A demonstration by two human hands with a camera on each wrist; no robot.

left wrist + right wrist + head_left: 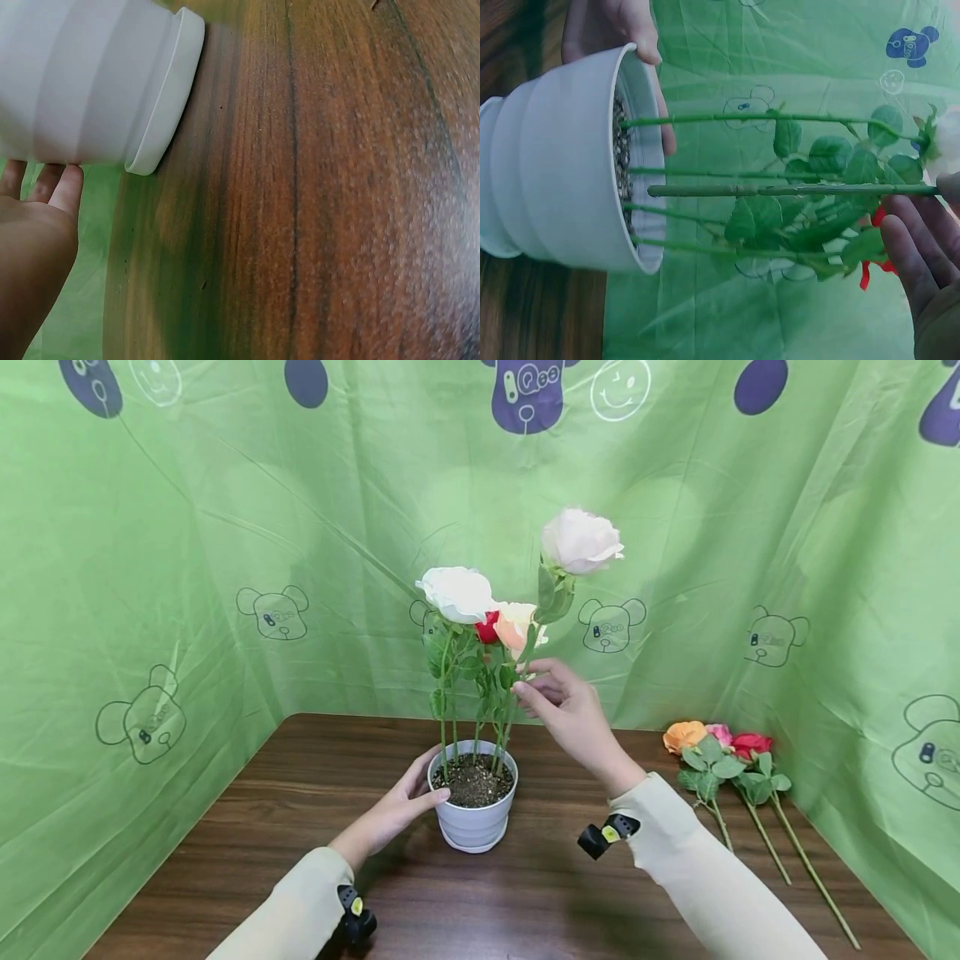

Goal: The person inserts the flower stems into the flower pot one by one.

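Observation:
My right hand [570,718] pinches the green stem of a pale pink artificial rose [581,542], which stands taller than the others. In the right wrist view, the cut lower end of its stem [705,191] shows at the mouth of a white flower pot [474,827], apart from the soil [471,785] as far as I can see. Steadying the pot's left side is my left hand [405,793], its thumb at the rim and fingers around the wall. A white rose [456,595], a red rose [487,627] and a peach rose [516,625] stand in the soil.
To the right on the wooden table [247,852] lie an orange rose [684,737], a pink rose [720,734] and a red rose [752,744], stems toward the front. A green printed curtain [360,502] encloses the back and sides.

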